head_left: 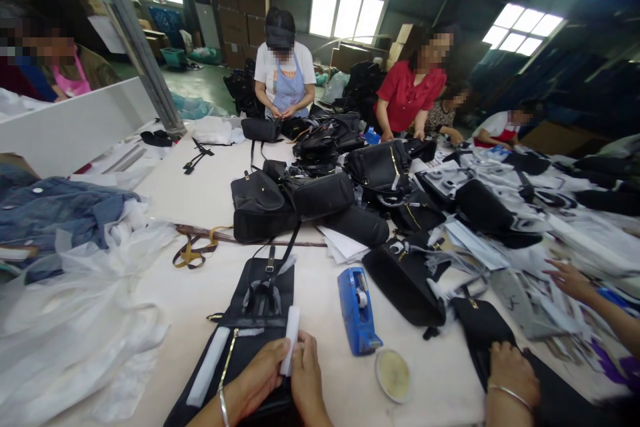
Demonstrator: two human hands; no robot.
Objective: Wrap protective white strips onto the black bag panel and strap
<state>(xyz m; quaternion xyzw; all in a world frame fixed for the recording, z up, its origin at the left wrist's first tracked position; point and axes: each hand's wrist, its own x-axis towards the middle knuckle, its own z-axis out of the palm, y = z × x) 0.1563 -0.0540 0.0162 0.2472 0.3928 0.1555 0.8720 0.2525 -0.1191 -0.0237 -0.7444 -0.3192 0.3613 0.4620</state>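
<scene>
In front of me lies a black bag (257, 340) with a gold zip, a buckled flap and straps. My left hand (260, 370), a bangle on its wrist, pinches a narrow white strip (291, 330) over the bag's right side. From the other side, my right hand (306, 370) presses its bent fingers against the same strip. A second white strip (209, 367) lies along the bag's left side. To the right of my hands stand a blue tape dispenser (359, 313) and a small round dish (393, 375) with a yellowish surface.
Several black bags (320, 197) are piled mid-table. White sheeting (85, 333) and denim (60, 207) lie at left, a yellow-brown strap (193, 255) nearby. A co-worker's hand (513, 373) rests on another black bag at right. Several people work around the table, beside a metal post (145, 47).
</scene>
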